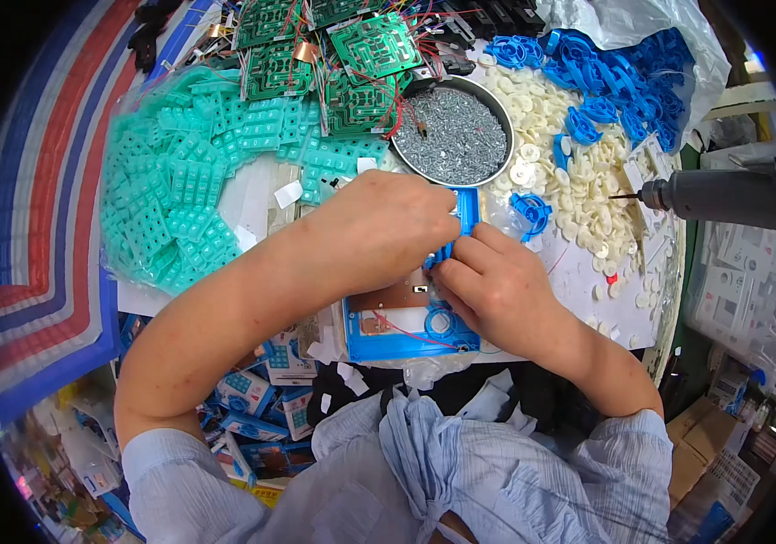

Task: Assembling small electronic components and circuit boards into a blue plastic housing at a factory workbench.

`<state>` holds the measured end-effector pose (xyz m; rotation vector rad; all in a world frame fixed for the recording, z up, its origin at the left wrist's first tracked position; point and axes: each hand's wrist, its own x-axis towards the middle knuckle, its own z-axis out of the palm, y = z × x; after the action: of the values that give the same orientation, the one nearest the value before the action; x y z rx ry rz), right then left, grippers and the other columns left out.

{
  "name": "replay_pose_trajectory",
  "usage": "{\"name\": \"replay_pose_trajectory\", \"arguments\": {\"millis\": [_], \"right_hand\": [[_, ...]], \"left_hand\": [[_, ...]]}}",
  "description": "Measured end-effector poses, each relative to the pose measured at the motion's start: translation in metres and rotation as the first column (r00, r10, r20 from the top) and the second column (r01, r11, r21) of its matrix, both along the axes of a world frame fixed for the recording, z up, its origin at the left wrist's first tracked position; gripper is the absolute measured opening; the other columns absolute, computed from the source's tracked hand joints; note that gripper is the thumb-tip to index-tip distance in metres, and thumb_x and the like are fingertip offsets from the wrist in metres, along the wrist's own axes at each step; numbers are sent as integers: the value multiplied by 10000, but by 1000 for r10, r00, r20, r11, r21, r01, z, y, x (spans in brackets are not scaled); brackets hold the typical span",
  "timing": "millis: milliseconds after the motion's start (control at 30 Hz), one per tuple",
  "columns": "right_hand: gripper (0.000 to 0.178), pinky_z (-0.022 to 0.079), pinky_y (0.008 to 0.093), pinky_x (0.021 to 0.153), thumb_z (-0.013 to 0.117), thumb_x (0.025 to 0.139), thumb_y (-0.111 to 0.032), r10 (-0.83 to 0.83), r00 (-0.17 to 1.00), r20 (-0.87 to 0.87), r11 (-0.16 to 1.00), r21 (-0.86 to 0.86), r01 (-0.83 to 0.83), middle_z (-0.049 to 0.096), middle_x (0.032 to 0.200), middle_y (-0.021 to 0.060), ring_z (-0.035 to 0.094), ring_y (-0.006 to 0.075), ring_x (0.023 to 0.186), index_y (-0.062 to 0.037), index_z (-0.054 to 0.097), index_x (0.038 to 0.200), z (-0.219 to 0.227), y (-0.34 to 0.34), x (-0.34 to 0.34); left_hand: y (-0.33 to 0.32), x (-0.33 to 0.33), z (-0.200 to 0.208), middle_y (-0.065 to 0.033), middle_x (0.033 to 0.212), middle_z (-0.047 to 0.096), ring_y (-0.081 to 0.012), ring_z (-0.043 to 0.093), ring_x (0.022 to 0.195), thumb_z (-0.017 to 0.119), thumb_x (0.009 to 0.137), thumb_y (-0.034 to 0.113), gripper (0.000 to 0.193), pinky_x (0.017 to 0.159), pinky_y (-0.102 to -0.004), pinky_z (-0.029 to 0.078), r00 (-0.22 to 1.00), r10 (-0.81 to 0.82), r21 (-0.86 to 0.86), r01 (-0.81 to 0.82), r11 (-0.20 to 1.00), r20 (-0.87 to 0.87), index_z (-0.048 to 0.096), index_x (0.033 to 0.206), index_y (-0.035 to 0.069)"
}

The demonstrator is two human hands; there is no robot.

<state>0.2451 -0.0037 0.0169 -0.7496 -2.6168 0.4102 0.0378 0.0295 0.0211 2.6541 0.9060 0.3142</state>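
A blue plastic housing (383, 346) lies at the table's near edge, with a brown circuit board (379, 299) inside it and a thin red wire across it. My left hand (402, 213) is closed over the housing's far part; its fingertips and whatever they pinch are hidden. From the right, my right hand (501, 281) curls its fingers over the housing's right edge, near a small blue plastic part (441, 256) between my hands. Beyond them stands a round metal bowl (508, 145) of small screws. A loose blue plastic piece (531, 214) lies right of my hands.
Teal keypads (179, 181) are heaped at left, green circuit boards (374, 50) with wires at the back. White plastic discs (578, 181) and blue parts (619, 77) cover the right side. A grey power screwdriver (723, 195) juts in from the right, its bit pointing left.
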Motion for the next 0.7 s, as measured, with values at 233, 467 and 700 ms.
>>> {"name": "replay_pose_trajectory", "arguments": {"millis": [233,467,700], "right_hand": [[121,503,376,628,669,706,-93,-44,998,-39,999,18,45,581,822,82,582,258,740,-62,633,817,-3,-4,0],[138,510,394,634,734,735,-76,-109,986,-123,993,-53,104,606,820,93,592,283,727,-64,641,835,-11,-11,3],[120,514,408,650,725,794,-57,-169,975,-143,978,-147,148,627,828,106,606,302,770,-47,663,896,4,-8,-2]], "left_hand": [[4,17,15,-117,872,669,-292,704,811,722,727,125,149,678,-409,573,955,-128,-92,107,990,-268,713,836,23],[6,38,30,-141,806,704,-292,717,763,767,649,108,169,664,-416,586,930,-195,-216,130,968,-311,736,796,30],[24,50,42,-140,876,750,-312,746,841,750,710,119,147,696,-423,605,861,-73,-252,-65,965,-504,776,844,64]]}}
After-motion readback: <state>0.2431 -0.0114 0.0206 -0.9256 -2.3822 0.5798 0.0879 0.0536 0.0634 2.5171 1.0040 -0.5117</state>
